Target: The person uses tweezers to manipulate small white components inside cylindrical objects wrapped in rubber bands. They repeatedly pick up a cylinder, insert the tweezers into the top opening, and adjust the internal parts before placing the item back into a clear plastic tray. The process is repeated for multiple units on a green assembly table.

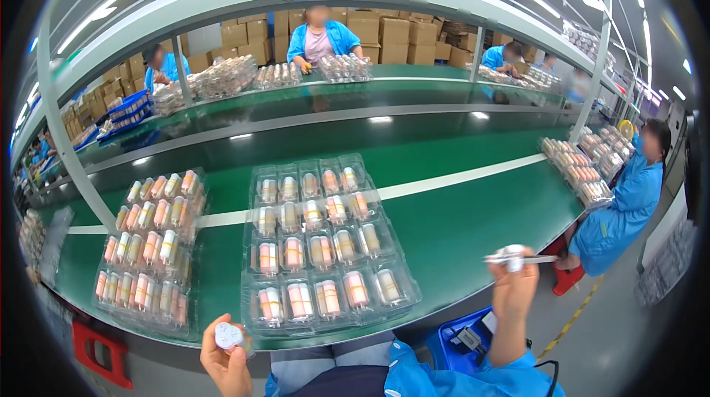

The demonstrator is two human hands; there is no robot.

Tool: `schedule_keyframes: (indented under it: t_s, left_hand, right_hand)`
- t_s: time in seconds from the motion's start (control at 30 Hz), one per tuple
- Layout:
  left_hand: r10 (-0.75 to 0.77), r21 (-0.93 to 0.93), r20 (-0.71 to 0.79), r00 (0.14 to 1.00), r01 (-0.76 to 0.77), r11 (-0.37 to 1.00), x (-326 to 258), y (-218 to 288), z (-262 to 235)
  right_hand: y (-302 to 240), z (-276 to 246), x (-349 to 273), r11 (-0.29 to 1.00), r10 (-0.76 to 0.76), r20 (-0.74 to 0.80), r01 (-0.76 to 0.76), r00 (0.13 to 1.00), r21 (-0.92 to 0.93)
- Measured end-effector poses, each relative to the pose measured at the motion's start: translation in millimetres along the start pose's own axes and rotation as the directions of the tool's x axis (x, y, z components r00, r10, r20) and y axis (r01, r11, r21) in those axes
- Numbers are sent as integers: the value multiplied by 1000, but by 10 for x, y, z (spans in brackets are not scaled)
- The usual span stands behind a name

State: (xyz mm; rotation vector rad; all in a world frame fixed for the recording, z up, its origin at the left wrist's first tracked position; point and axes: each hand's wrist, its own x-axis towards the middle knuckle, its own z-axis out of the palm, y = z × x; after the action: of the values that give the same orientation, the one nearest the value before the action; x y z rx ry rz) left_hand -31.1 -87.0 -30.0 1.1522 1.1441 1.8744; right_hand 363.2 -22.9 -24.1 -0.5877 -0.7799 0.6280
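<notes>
In front of me, a clear plastic tray (pixel 333 327) holds rows of small bundles of pink, white and tan tubes, each with a yellow band. My left hand (pixel 225 364), near the table's front edge and left of this tray, is closed round a bundle of tubes (pixel 228 335), its pale round ends upward. Raised to the right of the tray, my right hand (pixel 513 286) grips a thin metal tool (pixel 546 259), possibly tweezers. A small white piece (pixel 514 250) shows at the same fingers; whether the tool holds it I cannot tell.
More filled clear trays (pixel 140 301) stand stacked at left. The green table (pixel 451 227) carries a white stripe (pixel 458 177). A blue bin (pixel 452 341) sits below its edge by my right arm; a red stool (pixel 100 353) is lower left. Co-workers in blue sit across and at right.
</notes>
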Motion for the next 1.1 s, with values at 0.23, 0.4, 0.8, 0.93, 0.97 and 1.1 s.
schedule_keyframes:
  t_s: [0.23,0.4,0.8,0.93,0.97,1.1]
  left_hand:
    - [-42,-3,92,995,42,999,23,-68,-33]
    - [-13,37,-7,1000,13,999,80,-117,-76]
    - [0,-64,120,993,8,998,373,-291,-60]
    - [-20,6,103,994,20,1000,312,-312,-27]
    - [-10,30,101,995,7,1000,309,-291,-22]
    - [159,323,202,967,-219,921,332,-310,-105]
  right_hand:
    - [778,428,-222,940,319,80,-304,944,-155]
    - [1050,549,-216,931,319,157,-277,935,-239]
    - [1138,159,-238,908,404,52,-393,913,-144]
    - [1179,204,-208,931,338,42,-327,940,-159]
    - [1163,213,-194,938,306,22,-298,952,-175]
    - [1103,240,-212,800,180,149,-56,972,-598]
